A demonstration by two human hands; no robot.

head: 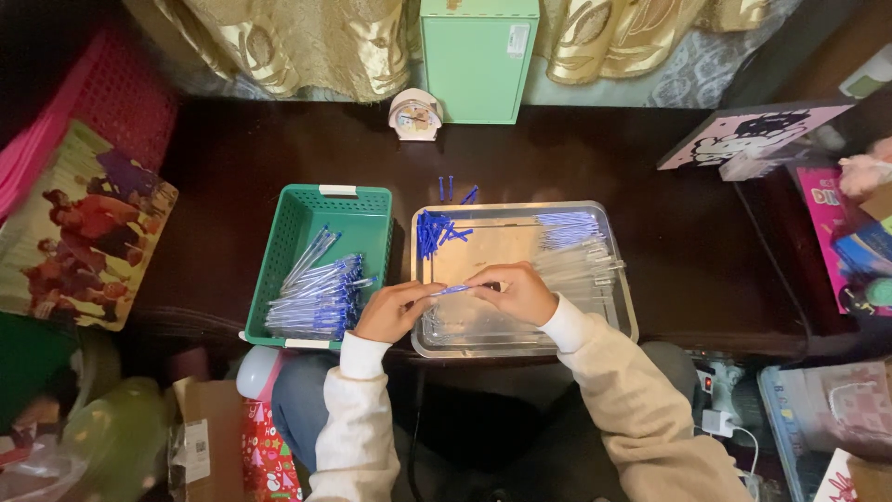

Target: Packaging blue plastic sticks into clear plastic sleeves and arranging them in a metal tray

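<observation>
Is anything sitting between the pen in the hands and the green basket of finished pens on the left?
Nothing visible does. The left hand and right hand hold the blue pen over the metal tray. The green basket stands right beside the tray, open-topped, with only the two rims between them.

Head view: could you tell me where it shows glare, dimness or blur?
In the head view, the metal tray reflects pale light across its bare floor; the dark table and the left corner sit in deep shadow; the left hand and right hand holding a blue pen look slightly soft; the green basket is evenly lit.
</observation>
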